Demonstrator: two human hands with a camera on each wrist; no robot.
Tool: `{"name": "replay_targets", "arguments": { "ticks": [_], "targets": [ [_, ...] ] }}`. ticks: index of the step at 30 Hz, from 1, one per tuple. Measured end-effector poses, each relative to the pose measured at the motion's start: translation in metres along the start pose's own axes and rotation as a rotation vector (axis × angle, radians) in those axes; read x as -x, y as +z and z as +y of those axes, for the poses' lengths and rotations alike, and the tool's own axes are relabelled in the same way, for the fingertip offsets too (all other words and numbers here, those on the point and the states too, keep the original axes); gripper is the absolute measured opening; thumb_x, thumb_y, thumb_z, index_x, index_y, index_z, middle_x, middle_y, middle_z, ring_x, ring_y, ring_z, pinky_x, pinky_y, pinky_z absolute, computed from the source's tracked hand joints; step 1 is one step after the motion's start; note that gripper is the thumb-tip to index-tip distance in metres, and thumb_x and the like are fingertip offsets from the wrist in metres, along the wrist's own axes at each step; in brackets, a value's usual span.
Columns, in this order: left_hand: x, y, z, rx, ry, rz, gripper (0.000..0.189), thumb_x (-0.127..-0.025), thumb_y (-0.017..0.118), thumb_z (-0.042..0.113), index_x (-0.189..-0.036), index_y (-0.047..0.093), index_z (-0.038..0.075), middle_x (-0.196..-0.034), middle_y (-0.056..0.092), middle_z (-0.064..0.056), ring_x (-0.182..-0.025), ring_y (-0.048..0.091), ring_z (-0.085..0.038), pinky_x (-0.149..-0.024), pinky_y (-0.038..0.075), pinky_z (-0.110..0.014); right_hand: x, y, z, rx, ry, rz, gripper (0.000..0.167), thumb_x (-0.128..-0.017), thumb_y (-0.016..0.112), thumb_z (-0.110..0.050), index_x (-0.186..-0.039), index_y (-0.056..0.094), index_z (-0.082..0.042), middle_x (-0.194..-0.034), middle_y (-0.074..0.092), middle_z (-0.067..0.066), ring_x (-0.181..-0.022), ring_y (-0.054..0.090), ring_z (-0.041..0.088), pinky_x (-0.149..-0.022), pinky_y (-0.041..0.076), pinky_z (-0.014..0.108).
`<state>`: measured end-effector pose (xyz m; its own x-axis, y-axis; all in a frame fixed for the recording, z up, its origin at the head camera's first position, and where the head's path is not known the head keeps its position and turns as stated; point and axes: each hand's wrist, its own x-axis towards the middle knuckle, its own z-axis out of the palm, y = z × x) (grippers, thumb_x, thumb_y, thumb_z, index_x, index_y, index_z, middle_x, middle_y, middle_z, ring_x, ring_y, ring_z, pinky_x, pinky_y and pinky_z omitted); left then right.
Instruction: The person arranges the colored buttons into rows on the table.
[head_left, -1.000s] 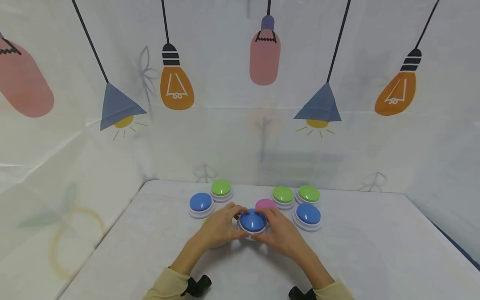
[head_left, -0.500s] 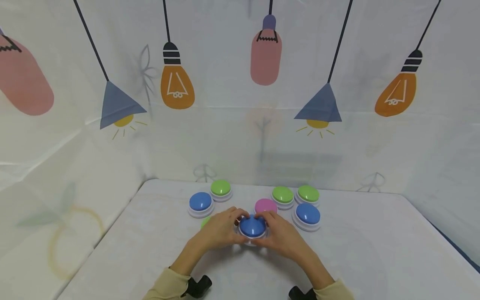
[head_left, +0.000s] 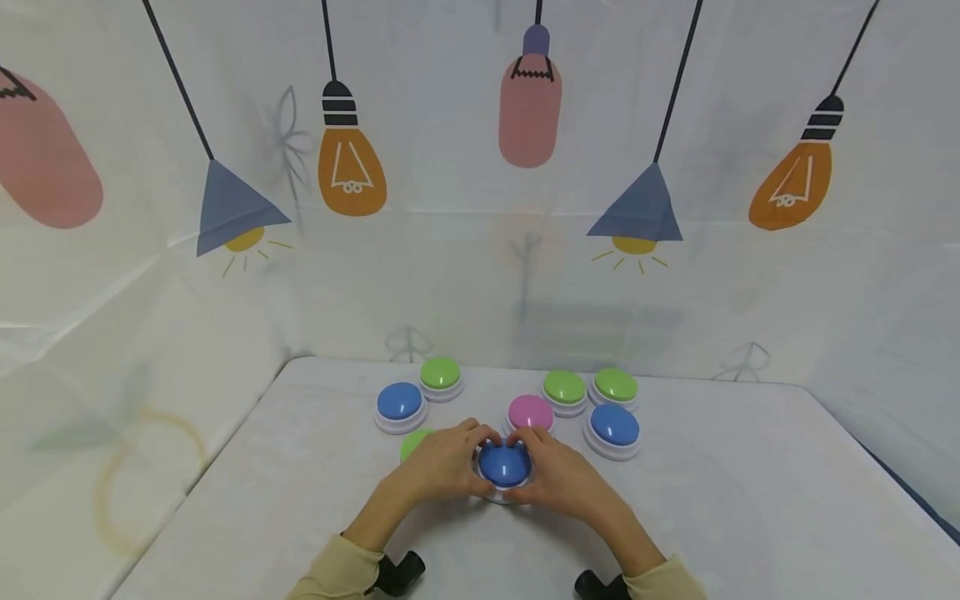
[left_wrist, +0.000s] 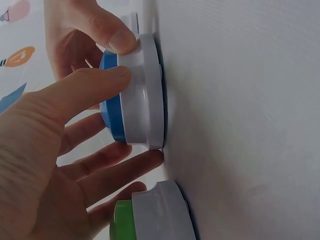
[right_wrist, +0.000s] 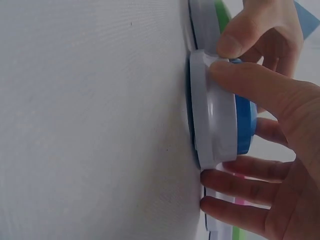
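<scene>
A blue push button [head_left: 505, 464] with a white base sits at the near middle of the white table, between both hands. My left hand [head_left: 444, 461] grips its left side, the thumb on the near face of the white base and the fingers curled round behind. From the right, my right hand [head_left: 561, 472] grips the same button in a mirrored way, its thumb close to the other thumb. In the left wrist view the base [left_wrist: 145, 95] stands at the table surface. A green button [head_left: 415, 443] lies partly hidden behind my left hand.
A pink button [head_left: 530, 412] is just behind the held one. Blue buttons stand at left [head_left: 400, 402] and right [head_left: 615, 426]. Green buttons line the back, one at left [head_left: 440, 374] and two at right [head_left: 564, 387]. A sheet printed with lamps [head_left: 352, 171] hangs behind the table.
Both hands have drawn the blue button a little toward the person, away from the pink button, which now shows more. The other buttons have stayed in place.
</scene>
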<state>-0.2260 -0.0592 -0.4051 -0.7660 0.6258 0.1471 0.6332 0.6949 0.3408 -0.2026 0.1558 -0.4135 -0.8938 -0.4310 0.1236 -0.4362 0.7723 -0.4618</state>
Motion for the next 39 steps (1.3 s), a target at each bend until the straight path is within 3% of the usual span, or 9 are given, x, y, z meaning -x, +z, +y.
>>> {"name": "replay_targets", "arguments": {
  "ticks": [23, 28, 39],
  "targets": [
    [-0.001, -0.005, 0.000, 0.058, -0.037, -0.060, 0.054, -0.078, 0.079, 0.044, -0.125, 0.062, 0.023, -0.110, 0.059, 0.005, -0.091, 0.058, -0.008, -0.080, 0.053, -0.026, 0.002, -0.015, 0.001, -0.129, 0.023, -0.109, 0.072, -0.079, 0.081, -0.042, -0.133, 0.051, -0.006, -0.126, 0.059, 0.008, -0.112, 0.059, 0.022, -0.097, 0.051, 0.043],
    [0.001, -0.007, 0.000, 0.090, -0.025, -0.038, 0.053, -0.078, 0.078, 0.044, -0.123, 0.062, 0.021, -0.111, 0.060, 0.004, -0.102, 0.061, -0.014, -0.083, 0.053, -0.029, 0.001, -0.018, 0.001, -0.147, 0.038, -0.118, 0.073, -0.080, 0.080, -0.041, -0.136, 0.049, -0.007, -0.128, 0.058, 0.009, -0.115, 0.059, 0.023, -0.097, 0.051, 0.044],
    [-0.004, -0.008, 0.001, 0.099, -0.015, 0.006, 0.051, -0.084, 0.072, 0.046, -0.128, 0.061, 0.023, -0.114, 0.061, 0.005, -0.103, 0.061, -0.013, -0.081, 0.053, -0.028, 0.003, -0.022, 0.007, -0.160, 0.069, -0.063, 0.076, -0.081, 0.080, -0.040, -0.140, 0.047, -0.006, -0.132, 0.059, 0.012, -0.119, 0.059, 0.028, -0.100, 0.048, 0.049]
  ]
}}
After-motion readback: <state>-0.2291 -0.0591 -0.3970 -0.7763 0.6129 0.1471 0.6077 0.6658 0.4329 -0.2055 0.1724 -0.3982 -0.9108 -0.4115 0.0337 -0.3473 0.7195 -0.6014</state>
